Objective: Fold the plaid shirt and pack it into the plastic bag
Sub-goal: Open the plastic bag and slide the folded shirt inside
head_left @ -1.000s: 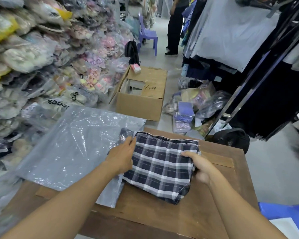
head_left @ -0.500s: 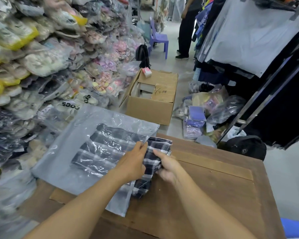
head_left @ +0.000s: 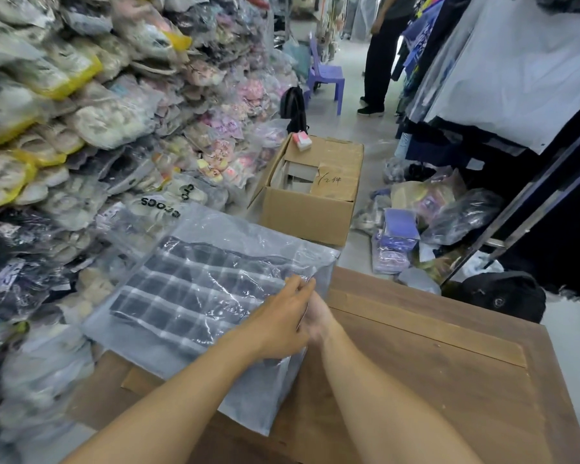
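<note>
The folded dark plaid shirt (head_left: 188, 296) lies wholly inside the clear plastic bag (head_left: 248, 239), which rests on the left part of the wooden table (head_left: 432, 363) and hangs over its left edge. My left hand (head_left: 278, 319) pinches the bag's open right edge and lifts the top layer. My right hand (head_left: 318, 316) is at the same opening, mostly hidden behind the left hand and the plastic. Whether it grips anything cannot be made out.
Bagged goods (head_left: 81, 128) are piled high along the left. An open cardboard box (head_left: 312, 195) stands on the floor beyond the table. Bags and a black backpack (head_left: 503, 296) lie at the right under a clothes rack. A person (head_left: 379, 61) stands by a purple chair (head_left: 325, 75).
The shirt slid leftward from the table fully into the bag. My right hand followed it up to the bag's mouth, and my left hand still holds the opening.
</note>
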`<action>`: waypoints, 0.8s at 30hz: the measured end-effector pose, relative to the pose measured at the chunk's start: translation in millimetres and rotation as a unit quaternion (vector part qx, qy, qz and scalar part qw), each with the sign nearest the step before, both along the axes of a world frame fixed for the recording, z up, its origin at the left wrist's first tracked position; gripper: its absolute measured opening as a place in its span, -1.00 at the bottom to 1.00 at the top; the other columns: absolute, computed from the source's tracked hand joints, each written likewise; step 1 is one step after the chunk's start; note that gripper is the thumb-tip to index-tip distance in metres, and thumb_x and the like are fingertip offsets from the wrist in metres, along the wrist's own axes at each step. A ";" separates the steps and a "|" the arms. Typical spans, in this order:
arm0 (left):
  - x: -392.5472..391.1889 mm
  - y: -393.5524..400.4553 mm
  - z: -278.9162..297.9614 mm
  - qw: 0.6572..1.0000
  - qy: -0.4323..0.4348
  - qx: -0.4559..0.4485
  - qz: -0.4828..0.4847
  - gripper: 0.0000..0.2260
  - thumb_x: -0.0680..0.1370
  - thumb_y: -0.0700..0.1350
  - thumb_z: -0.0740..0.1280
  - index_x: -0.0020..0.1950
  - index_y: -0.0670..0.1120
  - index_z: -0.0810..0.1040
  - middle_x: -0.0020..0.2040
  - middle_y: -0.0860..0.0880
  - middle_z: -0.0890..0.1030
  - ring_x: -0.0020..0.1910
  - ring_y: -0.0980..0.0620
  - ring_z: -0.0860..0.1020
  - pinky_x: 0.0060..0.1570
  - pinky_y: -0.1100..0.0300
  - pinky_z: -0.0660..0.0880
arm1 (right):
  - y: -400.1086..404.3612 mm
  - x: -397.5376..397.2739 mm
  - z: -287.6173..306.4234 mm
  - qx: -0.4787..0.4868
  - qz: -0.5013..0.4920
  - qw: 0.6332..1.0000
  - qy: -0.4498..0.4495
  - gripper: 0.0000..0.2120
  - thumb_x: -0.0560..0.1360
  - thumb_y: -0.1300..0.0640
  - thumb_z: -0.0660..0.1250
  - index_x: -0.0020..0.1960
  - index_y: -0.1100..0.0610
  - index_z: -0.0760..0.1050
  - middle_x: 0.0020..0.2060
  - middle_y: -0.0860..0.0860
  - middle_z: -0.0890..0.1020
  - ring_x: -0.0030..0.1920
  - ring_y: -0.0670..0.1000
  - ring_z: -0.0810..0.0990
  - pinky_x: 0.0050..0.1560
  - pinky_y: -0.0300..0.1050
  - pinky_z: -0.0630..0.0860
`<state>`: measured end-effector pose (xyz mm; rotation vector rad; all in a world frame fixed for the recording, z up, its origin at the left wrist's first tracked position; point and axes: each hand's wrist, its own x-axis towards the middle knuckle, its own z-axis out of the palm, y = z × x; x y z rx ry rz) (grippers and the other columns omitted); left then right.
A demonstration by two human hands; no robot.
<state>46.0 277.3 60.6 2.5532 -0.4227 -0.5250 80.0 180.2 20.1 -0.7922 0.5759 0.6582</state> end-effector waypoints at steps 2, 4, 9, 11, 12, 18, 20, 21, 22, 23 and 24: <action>1.2 4.0 2.1 0.999 0.015 -0.038 0.009 -0.20 0.45 -0.06 0.31 0.63 -0.02 0.03 0.30 0.11 0.24 0.06 -0.06 0.52 -0.02 0.00 0.52 | 2.7 -0.2 3.0 -0.014 -0.011 1.000 -0.012 -0.74 0.70 0.15 0.06 -0.16 0.08 0.34 -0.29 0.00 0.40 -0.34 -0.04 0.39 -0.46 -0.27 0.44; 1.4 5.1 4.6 0.998 0.027 -0.057 0.008 -0.17 0.44 0.04 0.37 0.63 -0.02 0.04 0.25 0.13 0.26 -0.01 -0.02 0.53 0.00 0.01 0.53 | -1.7 -2.5 2.5 -0.005 0.007 1.000 -0.014 -0.79 0.63 0.18 0.18 -0.19 0.08 0.36 -0.32 0.00 0.44 -0.35 -0.04 0.45 -0.39 -0.24 0.45; 1.3 -2.9 4.0 1.000 0.006 -0.019 -0.002 -0.45 0.40 -0.13 0.25 0.38 0.07 0.26 0.13 0.07 0.28 -0.02 -0.11 0.54 -0.05 -0.11 0.56 | -31.6 2.6 -1.6 -0.110 0.089 0.990 -0.028 -0.73 0.59 0.06 0.23 -0.17 0.12 0.62 -0.29 0.08 0.66 -0.31 0.04 0.66 -0.33 -0.16 0.58; 0.8 -8.2 1.7 1.000 0.011 -0.023 -0.015 -0.49 0.39 -0.14 0.26 0.33 0.05 0.27 0.09 0.04 0.27 -0.03 -0.13 0.53 -0.03 -0.11 0.55 | -53.8 10.4 -7.9 -0.277 0.082 0.956 -0.042 -0.77 0.62 0.06 0.23 -0.02 0.14 0.62 -0.23 0.05 0.67 -0.32 0.00 0.65 -0.40 -0.21 0.51; -0.1 -12.7 1.6 1.000 0.015 -0.015 -0.022 -0.50 0.39 -0.14 0.29 0.32 0.01 0.29 0.09 0.02 0.27 -0.04 -0.15 0.53 -0.05 -0.12 0.55 | -66.5 11.9 -6.1 -0.349 0.052 0.934 -0.049 -0.79 0.61 0.08 0.23 -0.03 0.14 0.60 -0.25 0.04 0.66 -0.35 0.01 0.63 -0.44 -0.22 0.44; -17.4 -60.5 -3.3 0.995 0.057 -0.016 -0.076 -0.41 0.41 -0.13 0.34 0.40 -0.07 0.22 0.28 0.03 0.23 0.20 -0.11 0.47 0.05 -0.09 0.53 | -126.6 24.3 -9.5 -0.525 -0.019 0.847 -0.078 -0.65 0.61 -0.14 0.23 -0.24 0.05 0.49 -0.24 0.05 0.62 -0.18 0.12 0.58 -0.10 0.02 0.51; -23.7 -77.6 -6.4 0.992 0.063 -0.027 -0.105 -0.39 0.43 -0.11 0.36 0.42 -0.07 0.20 0.30 0.01 0.24 0.26 -0.08 0.43 0.08 -0.01 0.50 | -136.4 28.1 -15.8 -0.512 -0.007 0.854 -0.091 -0.60 0.62 -0.10 0.24 -0.32 0.07 0.43 -0.33 0.08 0.51 -0.32 0.08 0.46 -0.25 -0.04 0.37; -25.0 -85.1 -8.1 0.991 0.062 -0.031 -0.115 -0.39 0.45 -0.08 0.38 0.43 -0.07 0.19 0.31 0.00 0.25 0.29 -0.08 0.41 0.10 0.01 0.47 | -140.3 29.3 -18.4 -0.498 -0.013 0.862 -0.093 -0.60 0.62 -0.07 0.25 -0.35 0.07 0.39 -0.36 0.10 0.46 -0.38 0.07 0.38 -0.30 -0.04 0.29; -23.6 -91.3 -9.4 0.990 0.063 -0.041 -0.117 -0.40 0.47 -0.05 0.39 0.43 -0.06 0.20 0.33 -0.01 0.27 0.30 -0.08 0.40 0.15 0.00 0.45 | -144.5 30.2 -20.8 -0.482 -0.027 0.871 -0.093 -0.61 0.61 -0.03 0.28 -0.36 0.06 0.37 -0.38 0.12 0.42 -0.41 0.05 0.33 -0.34 -0.04 0.25; -19.9 -96.3 -9.4 0.990 0.066 -0.056 -0.109 -0.44 0.51 -0.01 0.38 0.42 -0.06 0.22 0.34 -0.02 0.30 0.30 -0.07 0.41 0.20 0.01 0.43 | -148.3 29.2 -20.5 -0.466 -0.038 0.879 -0.090 -0.62 0.61 0.00 0.30 -0.35 0.06 0.36 -0.39 0.12 0.40 -0.44 0.04 0.31 -0.38 -0.05 0.23; -14.1 -98.3 -8.8 0.991 0.065 -0.072 -0.094 -0.51 0.55 -0.01 0.35 0.40 -0.06 0.25 0.33 -0.03 0.36 0.29 -0.08 0.43 0.20 0.03 0.42 | -149.8 28.6 -19.1 -0.449 -0.046 0.888 -0.089 -0.63 0.61 0.03 0.31 -0.34 0.07 0.36 -0.41 0.12 0.39 -0.46 0.04 0.31 -0.41 -0.07 0.23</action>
